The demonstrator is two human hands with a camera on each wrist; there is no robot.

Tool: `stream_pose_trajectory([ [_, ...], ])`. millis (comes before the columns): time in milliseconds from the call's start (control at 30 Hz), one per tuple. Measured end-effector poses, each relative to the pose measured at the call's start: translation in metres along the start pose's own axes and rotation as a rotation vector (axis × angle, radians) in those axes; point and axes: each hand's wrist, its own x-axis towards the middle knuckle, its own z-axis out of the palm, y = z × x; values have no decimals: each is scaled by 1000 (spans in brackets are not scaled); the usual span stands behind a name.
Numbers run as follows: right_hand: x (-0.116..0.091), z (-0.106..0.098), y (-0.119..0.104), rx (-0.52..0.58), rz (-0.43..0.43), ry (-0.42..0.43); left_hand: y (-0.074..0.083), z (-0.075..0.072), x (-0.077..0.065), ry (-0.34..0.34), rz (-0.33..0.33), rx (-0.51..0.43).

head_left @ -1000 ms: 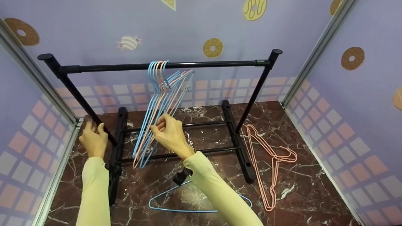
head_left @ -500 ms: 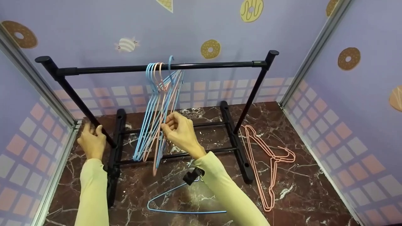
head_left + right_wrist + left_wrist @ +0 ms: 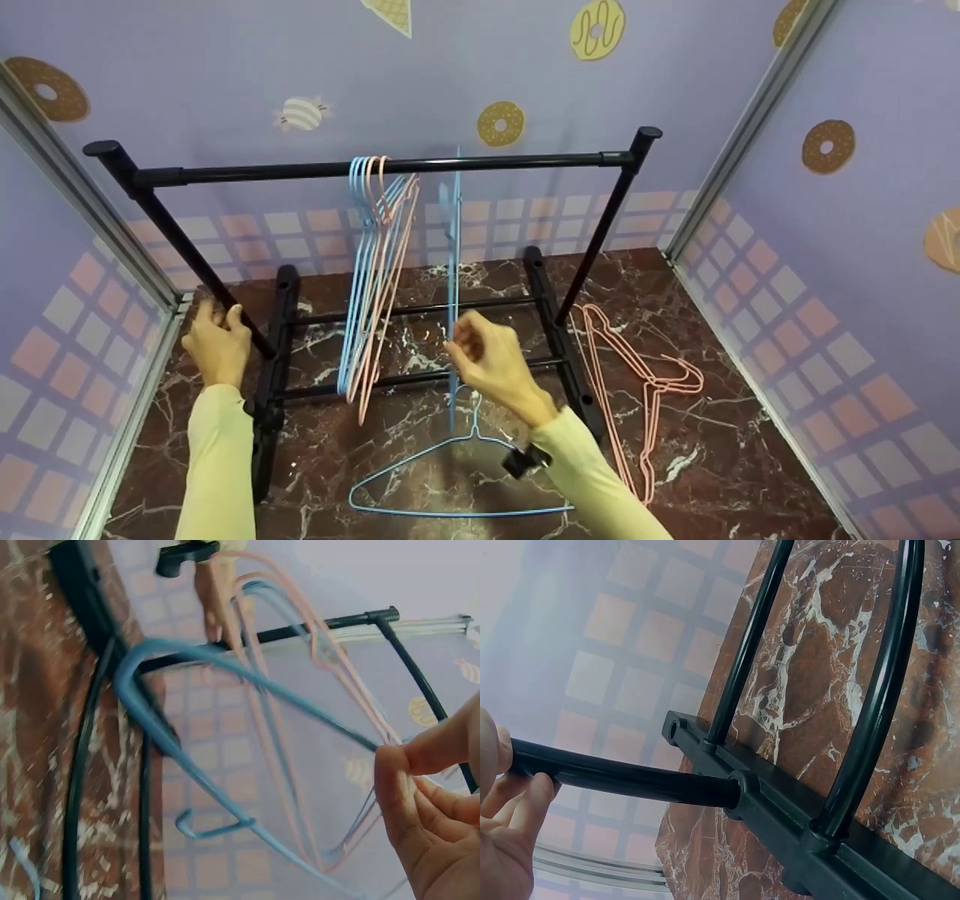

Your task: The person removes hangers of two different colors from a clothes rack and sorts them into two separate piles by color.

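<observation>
– Head view first: right hand (image 3: 495, 360)?
– Thumb and fingertips drawn together, pinching a blue hanger (image 3: 454, 285), just left of the palm.
– Long axis?
– Edge-on, runs front to back, roughly at right angles to the rail (image 3: 540, 161). Sits right of the hung hangers (image 3: 367, 300), with a plain gap between. Touching the rail or clear of it? Cannot tell from here.
– Left hand (image 3: 217, 345)?
– Well apart from the blue hanger, off at the left post (image 3: 187, 247). Right hand nearer by far.
– And on the floor (image 3: 720, 450)?
– A second blue hanger (image 3: 450, 515), lying flat below the right hand; farther right, pink hangers (image 3: 651, 386).
– Left wrist view?
– Thumb and fingers around the left post, above the black foot (image 3: 787, 832).
– Right wrist view?
– Somewhat blurred. Pinch on one long side of the blue hanger, rounded corner pointing away from the fingertips. Hook (image 3: 221, 829) juts out sideways, apparently around no bar.
</observation>
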Motion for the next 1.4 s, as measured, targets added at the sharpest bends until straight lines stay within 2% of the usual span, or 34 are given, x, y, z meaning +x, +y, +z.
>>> stream_pose_trajectory([
  [200, -53, -10, 34, -106, -95, 53, -5, -5, -2, -23, -30, 10],
  [400, -115, -27, 67, -331, -111, 96, -5, -6, -4, -38, -19, 15],
  [600, -155, -46, 90, -509, -138, 166, -4, -5, -3, -32, -8, 20],
  [733, -171, -56, 101, -596, -158, 191, -4, -4, -2, -37, -9, 20],
  [900, -187, -62, 112, -632, -177, 166, -2, -2, -1, -35, -13, 22],
  [1100, -194, -61, 117, -614, -186, 102, 1, -2, 1, -35, -23, 3],
  [1400, -194, -46, 123, -536, -198, -36, 1, -1, 2, -29, -40, 6],
])
